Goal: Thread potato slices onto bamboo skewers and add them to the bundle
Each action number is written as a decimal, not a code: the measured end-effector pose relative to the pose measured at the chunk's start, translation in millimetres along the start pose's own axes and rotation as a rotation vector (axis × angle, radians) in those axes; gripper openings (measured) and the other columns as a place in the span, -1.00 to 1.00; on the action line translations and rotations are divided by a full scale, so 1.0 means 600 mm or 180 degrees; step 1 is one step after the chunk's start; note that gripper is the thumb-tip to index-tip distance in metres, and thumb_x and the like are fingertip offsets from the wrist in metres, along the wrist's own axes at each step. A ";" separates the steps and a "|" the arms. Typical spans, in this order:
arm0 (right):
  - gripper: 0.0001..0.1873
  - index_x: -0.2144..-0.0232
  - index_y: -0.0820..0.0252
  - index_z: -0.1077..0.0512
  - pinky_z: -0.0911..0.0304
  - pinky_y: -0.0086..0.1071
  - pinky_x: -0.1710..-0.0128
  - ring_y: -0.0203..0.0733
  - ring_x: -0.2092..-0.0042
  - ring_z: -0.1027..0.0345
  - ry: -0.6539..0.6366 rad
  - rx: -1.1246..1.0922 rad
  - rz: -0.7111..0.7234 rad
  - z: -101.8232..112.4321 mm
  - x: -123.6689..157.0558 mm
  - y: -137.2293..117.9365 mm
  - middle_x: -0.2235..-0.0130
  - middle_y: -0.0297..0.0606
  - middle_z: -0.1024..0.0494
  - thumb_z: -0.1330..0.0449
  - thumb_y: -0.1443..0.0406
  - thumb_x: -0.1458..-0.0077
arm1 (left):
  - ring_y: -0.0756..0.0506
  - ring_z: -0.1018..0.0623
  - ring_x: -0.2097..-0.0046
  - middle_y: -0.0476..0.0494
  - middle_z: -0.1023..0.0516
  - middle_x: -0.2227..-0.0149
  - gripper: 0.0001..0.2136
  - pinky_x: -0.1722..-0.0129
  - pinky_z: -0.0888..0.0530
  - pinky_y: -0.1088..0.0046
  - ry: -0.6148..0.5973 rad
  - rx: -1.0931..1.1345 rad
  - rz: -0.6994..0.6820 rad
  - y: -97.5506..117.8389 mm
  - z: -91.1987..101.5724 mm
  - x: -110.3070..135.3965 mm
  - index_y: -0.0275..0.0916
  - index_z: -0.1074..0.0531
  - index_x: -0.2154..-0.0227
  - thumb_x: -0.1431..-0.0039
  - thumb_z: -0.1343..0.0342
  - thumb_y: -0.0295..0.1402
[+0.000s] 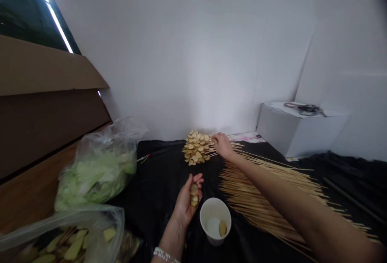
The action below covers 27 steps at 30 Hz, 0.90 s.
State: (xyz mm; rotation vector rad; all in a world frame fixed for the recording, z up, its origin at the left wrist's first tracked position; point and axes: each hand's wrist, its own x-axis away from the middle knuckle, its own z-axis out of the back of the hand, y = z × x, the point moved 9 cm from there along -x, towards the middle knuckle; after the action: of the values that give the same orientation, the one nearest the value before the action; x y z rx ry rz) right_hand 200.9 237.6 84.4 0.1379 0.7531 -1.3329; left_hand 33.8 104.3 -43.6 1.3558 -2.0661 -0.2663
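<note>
My left hand (186, 203) is cupped around a few yellow potato slices (194, 195), just left of a white paper cup (215, 222) that holds one more slice. My right hand (223, 145) reaches far forward, fingers curled on the sticks of the finished potato skewers (196, 147) piled at the back of the black-covered table (163, 186). My right forearm crosses over a big pile of bare bamboo skewers (272, 190).
A clear bag of green leafy vegetables (99, 170) lies at the left. Another clear bag with potato slices (69, 243) is at the bottom left. Brown cardboard (45, 105) stands behind them. A white box (299, 128) sits at the back right by the white wall.
</note>
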 end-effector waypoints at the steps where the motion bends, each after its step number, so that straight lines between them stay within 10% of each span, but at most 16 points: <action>1: -0.73 0.29 0.22 -0.51 -0.09 -0.42 0.11 -0.20 0.16 -0.28 -0.0017 0.0010 0.0012 -0.009 -0.007 -0.009 0.26 -0.18 -0.49 0.01 0.37 -0.19 | 0.13 -0.43 0.55 -0.15 -0.48 0.43 -0.76 0.69 -0.32 0.75 0.0003 -0.0004 0.0004 0.000 0.001 -0.002 -0.44 -0.42 0.21 -0.25 -0.01 -0.32; 13: -0.77 0.28 0.17 -0.49 -0.07 -0.32 0.13 -0.09 0.07 -0.23 -0.0096 0.0262 -0.0131 -0.045 -0.026 -0.024 0.18 -0.13 -0.48 -0.03 0.33 -0.18 | 0.13 -0.43 0.54 -0.15 -0.48 0.42 -0.75 0.68 -0.31 0.75 0.0030 -0.0007 0.0051 -0.004 0.013 -0.008 -0.42 -0.43 0.21 -0.23 -0.03 -0.30; 27: -0.76 0.33 0.19 -0.49 -0.05 -0.37 0.08 -0.15 0.11 -0.23 -0.0164 0.0080 0.0066 0.045 0.028 0.017 0.23 -0.18 -0.50 -0.01 0.35 -0.18 | 0.10 -0.47 0.53 -0.16 -0.50 0.42 -0.80 0.66 -0.35 0.72 -0.0028 0.0090 0.0138 -0.001 -0.003 0.002 -0.40 -0.41 0.19 -0.26 0.01 -0.36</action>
State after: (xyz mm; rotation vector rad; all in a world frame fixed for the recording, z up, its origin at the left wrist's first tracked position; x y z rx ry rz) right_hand 222.0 213.2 92.1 0.1304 0.6899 -1.3219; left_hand 35.1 103.5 -42.3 1.3271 -2.1112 -0.2257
